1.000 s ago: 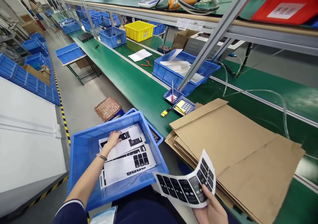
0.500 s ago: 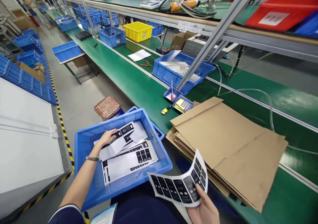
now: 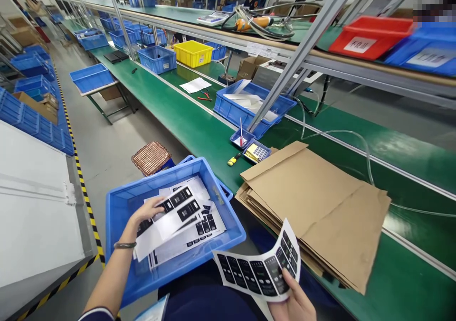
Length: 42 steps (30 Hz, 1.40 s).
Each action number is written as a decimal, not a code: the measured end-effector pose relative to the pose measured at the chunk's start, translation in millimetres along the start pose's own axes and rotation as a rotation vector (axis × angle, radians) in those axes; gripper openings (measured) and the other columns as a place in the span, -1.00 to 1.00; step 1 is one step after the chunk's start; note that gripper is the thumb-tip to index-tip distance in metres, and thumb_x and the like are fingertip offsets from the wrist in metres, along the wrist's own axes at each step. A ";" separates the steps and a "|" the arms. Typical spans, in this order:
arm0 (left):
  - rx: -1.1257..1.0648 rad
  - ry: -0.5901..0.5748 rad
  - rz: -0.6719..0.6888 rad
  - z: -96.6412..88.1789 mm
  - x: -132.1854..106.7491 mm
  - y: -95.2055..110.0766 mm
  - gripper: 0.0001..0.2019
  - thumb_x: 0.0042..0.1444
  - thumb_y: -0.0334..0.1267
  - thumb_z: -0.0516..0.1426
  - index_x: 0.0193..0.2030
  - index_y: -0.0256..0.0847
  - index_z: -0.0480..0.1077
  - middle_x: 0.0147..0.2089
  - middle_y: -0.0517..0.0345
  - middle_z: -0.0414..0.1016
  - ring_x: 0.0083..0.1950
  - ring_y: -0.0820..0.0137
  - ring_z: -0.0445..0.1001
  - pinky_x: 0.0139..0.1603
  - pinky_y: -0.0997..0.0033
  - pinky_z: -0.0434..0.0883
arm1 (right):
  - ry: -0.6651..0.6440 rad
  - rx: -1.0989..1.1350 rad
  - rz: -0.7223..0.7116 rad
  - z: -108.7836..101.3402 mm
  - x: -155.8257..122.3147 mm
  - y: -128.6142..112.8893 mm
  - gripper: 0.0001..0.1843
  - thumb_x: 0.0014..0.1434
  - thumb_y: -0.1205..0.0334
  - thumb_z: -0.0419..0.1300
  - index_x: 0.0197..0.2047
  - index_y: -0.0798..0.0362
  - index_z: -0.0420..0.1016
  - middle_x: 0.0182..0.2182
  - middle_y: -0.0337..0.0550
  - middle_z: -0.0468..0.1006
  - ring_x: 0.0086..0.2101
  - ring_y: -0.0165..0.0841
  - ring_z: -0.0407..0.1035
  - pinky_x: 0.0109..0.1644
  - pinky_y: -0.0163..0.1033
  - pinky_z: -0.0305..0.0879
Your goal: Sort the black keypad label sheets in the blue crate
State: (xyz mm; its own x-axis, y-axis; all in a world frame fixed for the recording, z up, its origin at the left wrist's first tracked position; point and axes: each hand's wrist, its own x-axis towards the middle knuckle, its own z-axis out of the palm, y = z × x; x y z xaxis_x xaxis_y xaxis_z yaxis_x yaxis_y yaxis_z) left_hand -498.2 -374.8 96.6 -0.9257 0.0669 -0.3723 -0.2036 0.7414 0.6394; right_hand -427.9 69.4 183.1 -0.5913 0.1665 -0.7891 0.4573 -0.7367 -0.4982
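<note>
My right hand (image 3: 292, 298) pinches a curved white sheet of black printed labels (image 3: 261, 274) in front of my body, thumb on its printed face. Over the blue bin (image 3: 228, 233) at the left, my left hand (image 3: 148, 211) grips a white label sheet with black printed panels (image 3: 167, 223), which is tilted up from the pile. Beneath it lie several more label sheets (image 3: 204, 235), overlapping at different angles. The fingers of my left hand are partly hidden behind the sheet.
Flattened cardboard (image 3: 317, 193) is stacked on the green bench (image 3: 199, 131) at the right. Near it are a yellow-handled tool (image 3: 234, 159), small blue trays (image 3: 257, 151) and a larger blue bin (image 3: 231, 109). A woven-topped stool (image 3: 151, 157) stands beyond my bin. A metal post (image 3: 299, 45) slants overhead.
My left hand has lifted the label sheet higher and tilted it over the pile, uncovering other sheets. The right hand keeps its sheet in nearly the same place. The view has shifted slightly.
</note>
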 end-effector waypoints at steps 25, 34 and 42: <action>0.205 0.226 0.071 52.5 61.1 5.2 -0.68 0.36 -0.26 -0.05 0.15 -0.18 0.37 0.07 -0.03 0.49 0.05 0.29 0.46 0.10 0.26 0.40 | 0.009 0.038 0.045 12.2 -0.6 0.2 -0.50 -0.18 0.15 0.47 -0.10 -0.01 0.62 -0.18 -0.17 0.69 -0.16 -0.07 0.57 0.15 0.14 0.40; 0.350 0.201 -0.052 75.8 60.9 2.8 -0.33 0.07 -0.30 0.26 0.32 -0.26 0.17 0.29 -0.26 0.22 0.29 0.00 0.23 0.28 0.01 0.18 | 0.027 0.048 0.052 15.9 5.0 3.7 -0.44 -0.12 0.19 0.42 0.02 0.02 0.56 -0.15 -0.16 0.68 -0.08 -0.07 0.54 0.18 0.13 0.38; 0.412 0.284 -0.181 47.3 85.6 -1.6 -0.62 0.17 -0.22 0.21 0.10 -0.27 0.34 0.14 -0.10 0.36 0.17 0.11 0.32 0.18 0.02 0.27 | 0.015 0.032 0.034 11.5 0.2 -0.3 -0.38 -0.11 0.17 0.42 0.08 0.00 0.52 -0.11 -0.15 0.67 -0.06 -0.06 0.53 0.18 0.14 0.38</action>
State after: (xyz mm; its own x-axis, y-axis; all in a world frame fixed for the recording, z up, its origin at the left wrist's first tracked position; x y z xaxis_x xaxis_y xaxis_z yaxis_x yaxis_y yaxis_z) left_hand -562.0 -338.7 31.9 -0.9488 -0.2275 -0.2191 -0.2788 0.9292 0.2428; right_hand -435.8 62.2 187.3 -0.5656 0.1503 -0.8109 0.4556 -0.7626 -0.4592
